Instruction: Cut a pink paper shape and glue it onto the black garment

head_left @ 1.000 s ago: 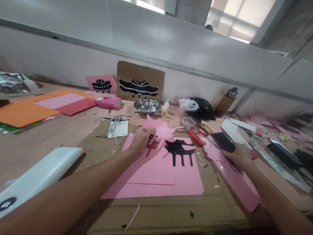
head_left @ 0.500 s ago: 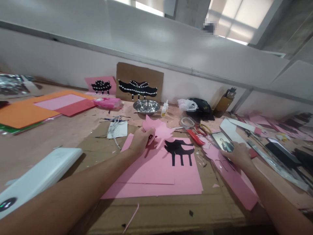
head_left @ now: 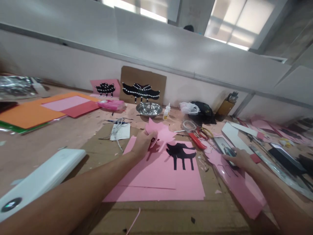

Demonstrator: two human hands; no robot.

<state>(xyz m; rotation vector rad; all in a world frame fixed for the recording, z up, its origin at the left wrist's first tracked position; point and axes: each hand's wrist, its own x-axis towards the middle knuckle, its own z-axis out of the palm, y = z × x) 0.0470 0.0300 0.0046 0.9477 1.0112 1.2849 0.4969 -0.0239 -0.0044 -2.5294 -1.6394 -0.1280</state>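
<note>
My left hand (head_left: 144,143) is closed on a jagged pink paper cutout (head_left: 162,130), held a little above the pink sheets (head_left: 149,173). Something small and dark shows by its fingertips; I cannot make out what it is. On the sheets, right of that hand, lies a black paper cutout (head_left: 181,150) with three legs. At the right, my right hand (head_left: 241,158) grips the near edge of a phone (head_left: 224,147) with a lit picture on its screen. Beneath the phone is a long pink paper piece (head_left: 241,182) with pen marks.
Cardboard (head_left: 171,217) lies under the sheets. A metal bowl (head_left: 149,110), glue bottles (head_left: 166,111) and a red-handled tool (head_left: 197,141) stand or lie behind. Two beaded black cutouts, one on a brown board (head_left: 144,76), lean on the wall. A white power bank (head_left: 46,179) lies left.
The view has shifted slightly, so things sit a little lower and further right. Both hands keep their holds on the cutout and the phone.
</note>
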